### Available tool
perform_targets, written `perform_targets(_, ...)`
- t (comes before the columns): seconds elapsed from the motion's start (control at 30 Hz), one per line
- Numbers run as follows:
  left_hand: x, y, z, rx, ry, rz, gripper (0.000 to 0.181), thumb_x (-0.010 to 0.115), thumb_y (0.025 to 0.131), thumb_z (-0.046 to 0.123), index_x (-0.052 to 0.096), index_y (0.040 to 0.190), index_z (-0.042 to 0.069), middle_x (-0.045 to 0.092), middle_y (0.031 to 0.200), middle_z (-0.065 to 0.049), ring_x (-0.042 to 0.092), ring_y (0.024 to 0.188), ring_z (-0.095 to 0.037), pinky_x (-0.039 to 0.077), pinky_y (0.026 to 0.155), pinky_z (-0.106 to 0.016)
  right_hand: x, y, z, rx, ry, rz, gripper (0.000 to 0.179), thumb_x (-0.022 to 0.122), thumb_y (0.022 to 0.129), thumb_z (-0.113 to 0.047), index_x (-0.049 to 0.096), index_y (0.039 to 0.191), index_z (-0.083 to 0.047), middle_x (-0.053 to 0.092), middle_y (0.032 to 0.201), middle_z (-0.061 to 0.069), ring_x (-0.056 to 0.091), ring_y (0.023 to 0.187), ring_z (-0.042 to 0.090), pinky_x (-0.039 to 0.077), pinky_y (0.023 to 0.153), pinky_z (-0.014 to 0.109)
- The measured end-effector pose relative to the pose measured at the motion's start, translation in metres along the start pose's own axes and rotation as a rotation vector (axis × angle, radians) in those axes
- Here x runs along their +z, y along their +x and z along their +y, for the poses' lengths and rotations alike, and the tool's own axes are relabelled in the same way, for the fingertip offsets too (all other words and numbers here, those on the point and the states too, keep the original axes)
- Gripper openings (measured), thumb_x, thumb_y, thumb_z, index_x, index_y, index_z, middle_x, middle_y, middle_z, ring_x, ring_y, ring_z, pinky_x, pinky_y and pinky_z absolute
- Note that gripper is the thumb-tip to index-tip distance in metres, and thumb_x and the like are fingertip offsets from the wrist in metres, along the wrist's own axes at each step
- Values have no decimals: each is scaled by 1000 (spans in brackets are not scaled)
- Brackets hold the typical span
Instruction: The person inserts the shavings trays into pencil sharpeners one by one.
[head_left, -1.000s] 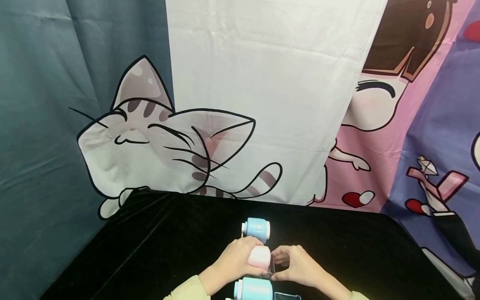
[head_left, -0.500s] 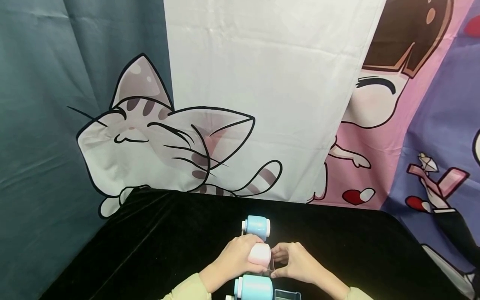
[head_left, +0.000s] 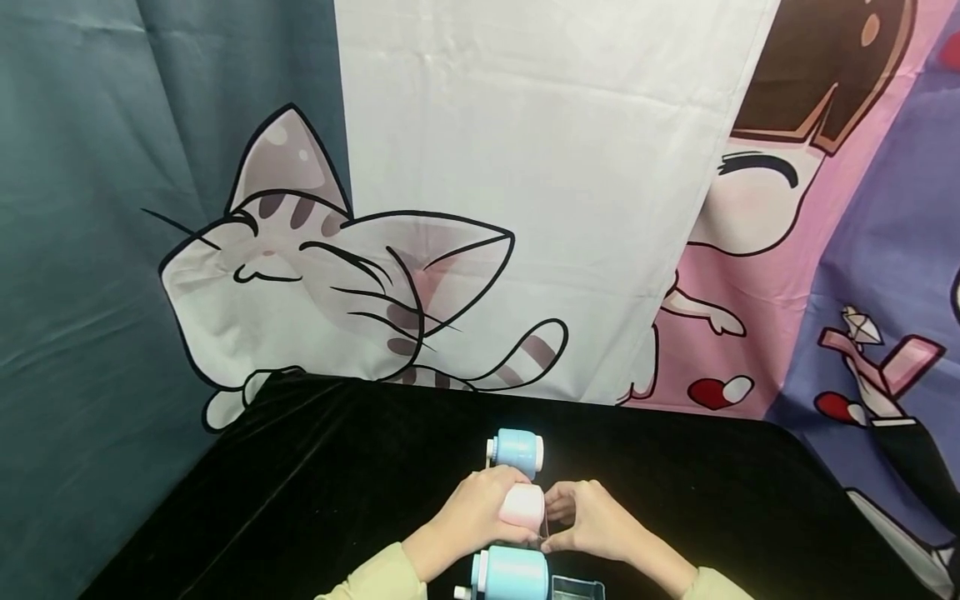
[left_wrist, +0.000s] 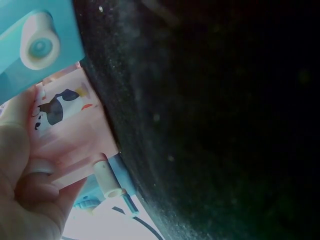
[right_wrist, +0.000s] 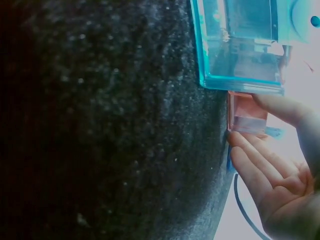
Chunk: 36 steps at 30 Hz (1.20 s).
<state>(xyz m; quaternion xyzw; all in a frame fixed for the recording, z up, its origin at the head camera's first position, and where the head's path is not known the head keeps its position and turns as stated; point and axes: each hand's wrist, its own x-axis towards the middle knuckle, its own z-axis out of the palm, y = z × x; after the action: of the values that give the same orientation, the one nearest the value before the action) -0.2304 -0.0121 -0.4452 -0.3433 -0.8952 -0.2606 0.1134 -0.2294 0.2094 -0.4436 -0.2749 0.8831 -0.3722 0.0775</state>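
Note:
Between two blue ones, a pink crank pencil sharpener (head_left: 522, 506) rests on black cloth. My left hand (head_left: 476, 517) grips its body, thumb on the near side and fingers over the far side. The left wrist view shows its cartoon sticker (left_wrist: 59, 109) and a white crank knob (left_wrist: 106, 179). At the opposite end, my right hand (head_left: 600, 525) pinches the clear pinkish drawer (right_wrist: 248, 112) between thumb and fingertips. How far the drawer stands out of the sharpener I cannot tell.
A turquoise sharpener (head_left: 517, 573) stands nearest the body, its clear drawer (head_left: 576, 588) pulled out to the right. A light-blue sharpener (head_left: 517, 450) sits just beyond my left hand. Black cloth (head_left: 360, 483) covers the table; a printed curtain (head_left: 562, 167) hangs behind.

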Motion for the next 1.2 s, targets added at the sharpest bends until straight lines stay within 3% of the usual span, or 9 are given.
perform_targets(1.2,0,0,0,-3,-16,8,53,84,66,45,62,104,16,66,94,7,53,75,-1,45,67,-16,9,8,-6,-20,-20,2,37,86,67,-24,67,95,-8,75,90,2,68,78,2,55,69,19)
